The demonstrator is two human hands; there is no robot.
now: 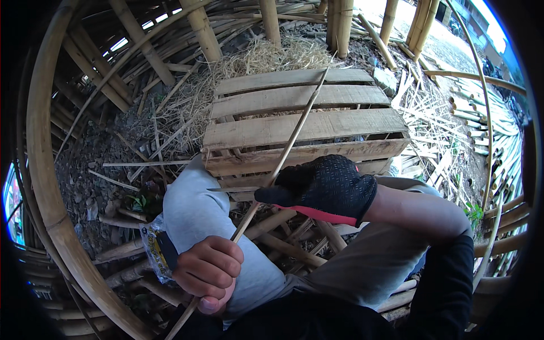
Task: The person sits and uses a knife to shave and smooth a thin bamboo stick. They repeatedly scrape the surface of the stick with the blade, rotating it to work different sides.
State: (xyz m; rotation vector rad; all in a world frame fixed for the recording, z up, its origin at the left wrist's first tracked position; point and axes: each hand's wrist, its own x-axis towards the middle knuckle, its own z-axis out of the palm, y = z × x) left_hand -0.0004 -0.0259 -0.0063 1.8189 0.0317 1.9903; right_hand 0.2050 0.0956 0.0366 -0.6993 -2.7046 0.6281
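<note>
- Bamboo strip point(294, 134), long and thin, and we see it slanting right through the middle of the view, crossing over the slatted wooden crate point(255, 133) from left of centre at the near edge to right of centre at the far edge, its tip poking out beyond.
- Down at the lower end, our bare left hand point(209, 269) is clenched round the strip, well short of the crate's near left corner, with the tail of the strip running out below the fist.
- Up to the right hand point(326, 187), black-gloved with red trim, just off the middle of the crate's near edge: we have it curled on a knife point(225, 190), handle hidden in the glove, blade pointing left, thumb side up against the strip.
- Is the blade touching the strip? We cannot tell from this angle.
- Our grey trousers point(192, 195) flank the scene, left knee close by the crate's near left corner.
- Beside that knee, a crumpled plastic packet point(152, 249) in black and yellow.
- Loose straw point(255, 59) heaps up past the far edge; pale shavings point(425, 133) scatter off the right edge, and further out we spot stacked bamboo poles point(498, 136).
</note>
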